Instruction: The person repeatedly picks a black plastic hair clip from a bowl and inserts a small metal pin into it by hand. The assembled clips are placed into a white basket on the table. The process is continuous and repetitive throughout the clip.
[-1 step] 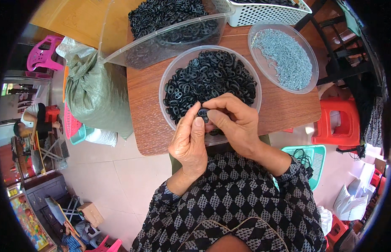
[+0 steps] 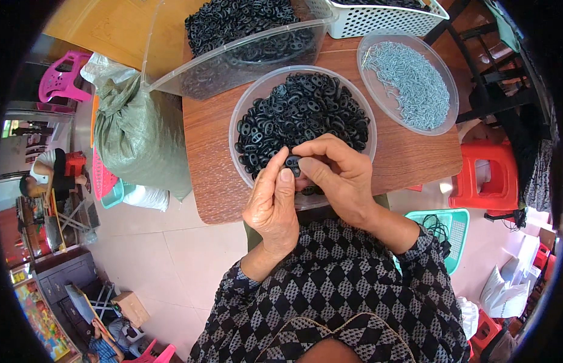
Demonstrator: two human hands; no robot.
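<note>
1. Pinching a small black piece between both hands, you have it over the near part of a round clear bowl.
2. Your left hand has its thumb and forefinger closed on the piece's left side, with hardly any gap beyond its thickness.
3. Your right hand holds the right side, thumb tip against the piece and forefinger bent over its upper edge; its other fingers are partly hidden.
4. Beneath your hands, the bowl holds a heap of black two-holed pieces.
5. The bowl stands on a brown wood-grained table, close to the edge nearest you.
6. Beyond the bowl to its right, a shallow clear dish carries small silvery parts.
7. Beyond it to the left, a large clear bin holds more black pieces; a white perforated basket is just beside that bin.
8. Left of the table sits a tied greenish sack; to its right, a red stool.
</note>
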